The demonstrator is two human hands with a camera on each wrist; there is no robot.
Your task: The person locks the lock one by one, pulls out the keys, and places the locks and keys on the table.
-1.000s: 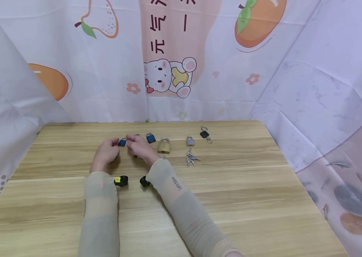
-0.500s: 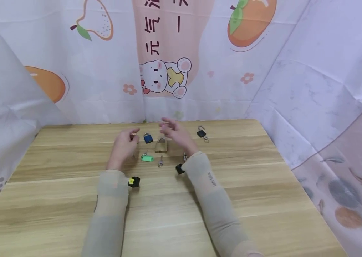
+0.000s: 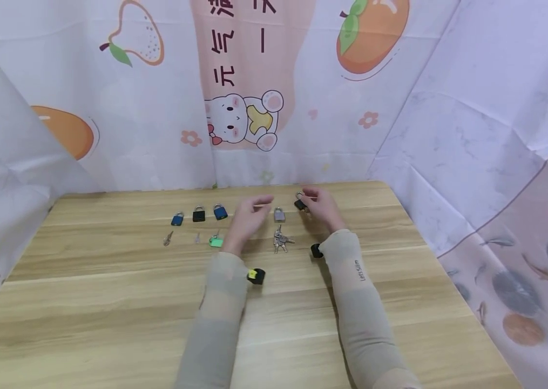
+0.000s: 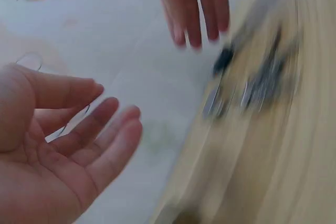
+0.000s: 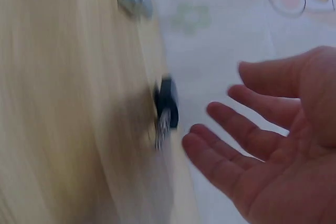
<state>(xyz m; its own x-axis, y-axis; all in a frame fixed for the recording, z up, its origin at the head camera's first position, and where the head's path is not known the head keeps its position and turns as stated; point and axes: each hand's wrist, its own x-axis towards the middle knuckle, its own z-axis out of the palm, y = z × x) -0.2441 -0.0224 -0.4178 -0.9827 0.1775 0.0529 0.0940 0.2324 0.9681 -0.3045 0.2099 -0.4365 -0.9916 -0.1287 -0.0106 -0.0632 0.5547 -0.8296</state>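
Observation:
My right hand hovers beside a small black padlock with its shackle raised and a key hanging from it. In the right wrist view the fingers are spread and loosely bent, with nothing between them and the black padlock just past the fingertips. My left hand hangs left of a grey padlock, its fingers relaxed and empty in the left wrist view. Below the grey padlock lies a bunch of keys. A brass padlock seen earlier is hidden behind the left hand.
On the wooden table's left part stand a small blue padlock, a black padlock with closed shackle and a larger blue padlock. Before them lie a key, a smaller key and a green key tag. A printed curtain hangs behind.
Both hands have moved right, away from the small blue padlock at the left. The right hand has reached the open black padlock; the left has passed over the brass one.

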